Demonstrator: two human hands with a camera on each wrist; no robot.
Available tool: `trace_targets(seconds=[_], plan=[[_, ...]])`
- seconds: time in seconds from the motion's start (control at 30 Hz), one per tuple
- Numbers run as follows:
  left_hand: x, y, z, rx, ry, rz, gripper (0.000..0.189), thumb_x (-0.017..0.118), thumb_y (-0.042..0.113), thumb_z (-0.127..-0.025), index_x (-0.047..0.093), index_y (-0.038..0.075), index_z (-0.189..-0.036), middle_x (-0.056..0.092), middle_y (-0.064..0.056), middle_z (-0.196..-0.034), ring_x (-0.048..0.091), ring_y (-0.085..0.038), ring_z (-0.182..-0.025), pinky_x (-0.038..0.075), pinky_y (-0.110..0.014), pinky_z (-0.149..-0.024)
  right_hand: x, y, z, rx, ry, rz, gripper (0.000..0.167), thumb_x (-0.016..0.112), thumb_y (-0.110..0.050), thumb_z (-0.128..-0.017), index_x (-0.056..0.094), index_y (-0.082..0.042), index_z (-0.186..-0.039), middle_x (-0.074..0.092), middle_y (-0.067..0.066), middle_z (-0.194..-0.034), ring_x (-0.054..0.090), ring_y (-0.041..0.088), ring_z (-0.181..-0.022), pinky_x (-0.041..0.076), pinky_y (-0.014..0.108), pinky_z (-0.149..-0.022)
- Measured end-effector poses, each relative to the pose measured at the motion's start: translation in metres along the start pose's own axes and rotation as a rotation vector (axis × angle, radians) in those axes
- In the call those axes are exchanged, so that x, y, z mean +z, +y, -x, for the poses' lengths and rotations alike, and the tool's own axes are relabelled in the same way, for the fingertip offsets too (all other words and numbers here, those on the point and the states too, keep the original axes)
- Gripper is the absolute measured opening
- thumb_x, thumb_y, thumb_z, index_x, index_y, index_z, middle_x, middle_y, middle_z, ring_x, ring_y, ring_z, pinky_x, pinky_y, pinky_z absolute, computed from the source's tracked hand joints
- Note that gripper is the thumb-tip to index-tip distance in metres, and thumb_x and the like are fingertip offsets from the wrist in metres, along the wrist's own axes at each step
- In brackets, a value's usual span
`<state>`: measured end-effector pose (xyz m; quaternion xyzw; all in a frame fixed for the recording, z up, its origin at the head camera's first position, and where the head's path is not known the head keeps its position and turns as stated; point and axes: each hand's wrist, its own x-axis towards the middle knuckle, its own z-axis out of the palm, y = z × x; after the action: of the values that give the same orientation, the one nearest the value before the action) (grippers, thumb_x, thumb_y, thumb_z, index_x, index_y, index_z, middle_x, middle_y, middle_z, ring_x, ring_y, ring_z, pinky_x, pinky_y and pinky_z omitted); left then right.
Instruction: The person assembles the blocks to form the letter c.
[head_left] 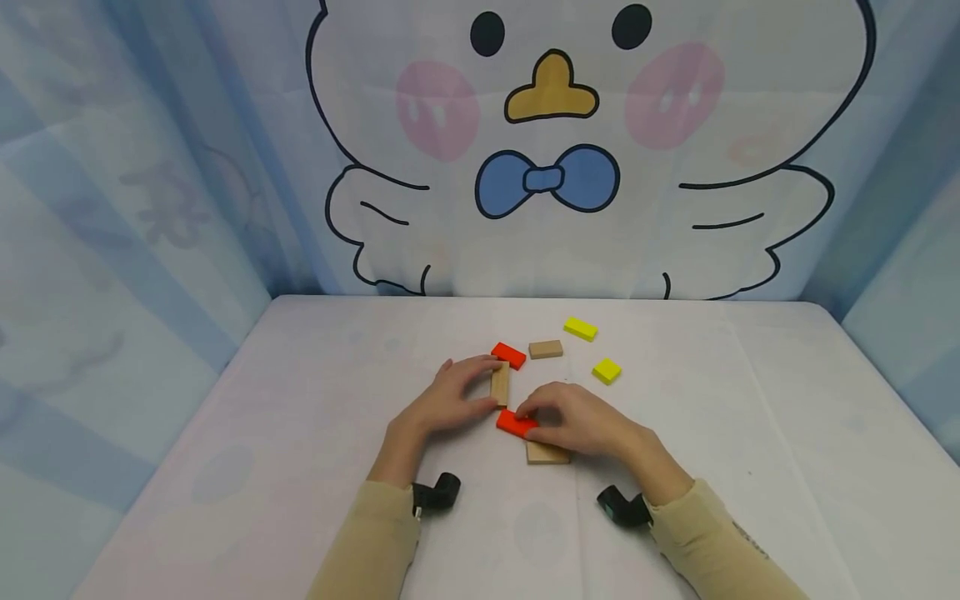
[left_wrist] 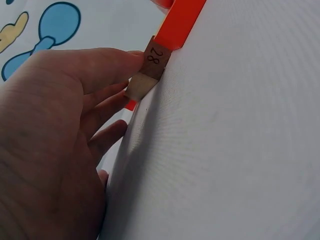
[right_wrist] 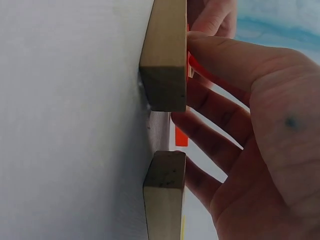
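Small flat blocks stand or lie in a crooked row on the table. My left hand (head_left: 444, 402) pinches a plain wooden block (head_left: 499, 387) lengthwise, thumb at its near end and a fingertip at its far end. The left wrist view shows "28" written on a wooden block (left_wrist: 155, 59) under the thumb. Just nearer, my right hand (head_left: 583, 421) pinches a red block (head_left: 512, 423) between thumb and fingers. Another wooden block (head_left: 547, 454) lies directly below that hand, partly covered by it. Beyond the left fingertips is a second red block (head_left: 512, 356).
A wooden block (head_left: 546, 349) lies to the right of the far red one. Farther right are two yellow blocks, one at the back (head_left: 581, 328) and one nearer (head_left: 607, 371). A patterned curtain (head_left: 555, 250) hangs behind the white table (head_left: 750, 467).
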<state>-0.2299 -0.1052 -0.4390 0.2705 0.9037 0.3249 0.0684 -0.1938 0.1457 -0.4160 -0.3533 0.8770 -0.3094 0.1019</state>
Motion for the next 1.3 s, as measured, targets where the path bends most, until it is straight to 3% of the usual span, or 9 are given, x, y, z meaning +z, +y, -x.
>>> trace_targets(seconds=[0.7, 1.3], plan=[[0.001, -0.003, 0.0, 0.033, 0.007, 0.006, 0.057, 0.066, 0.03, -0.094, 0.052, 0.013, -0.147, 0.047, -0.007, -0.152, 0.036, -0.024, -0.144, 0.005, -0.055, -0.121, 0.005, -0.011, -0.004, 0.051, 0.01, 0.067, 0.023, 0.078, -0.022, -0.09, 0.074, -0.016, -0.112, 0.065, -0.014, -0.097, 0.057, 0.009, -0.091, 0.052, 0.035, -0.088], [0.001, -0.003, -0.001, 0.02, 0.011, 0.011, 0.056, 0.067, 0.029, -0.094, 0.054, 0.014, -0.146, 0.048, -0.006, -0.152, 0.037, -0.023, -0.144, 0.005, -0.055, -0.121, 0.0, -0.01, 0.001, 0.063, 0.027, 0.066, 0.026, 0.076, -0.023, -0.091, 0.071, -0.014, -0.115, 0.062, -0.013, -0.093, 0.057, 0.01, -0.088, 0.052, 0.034, -0.084]])
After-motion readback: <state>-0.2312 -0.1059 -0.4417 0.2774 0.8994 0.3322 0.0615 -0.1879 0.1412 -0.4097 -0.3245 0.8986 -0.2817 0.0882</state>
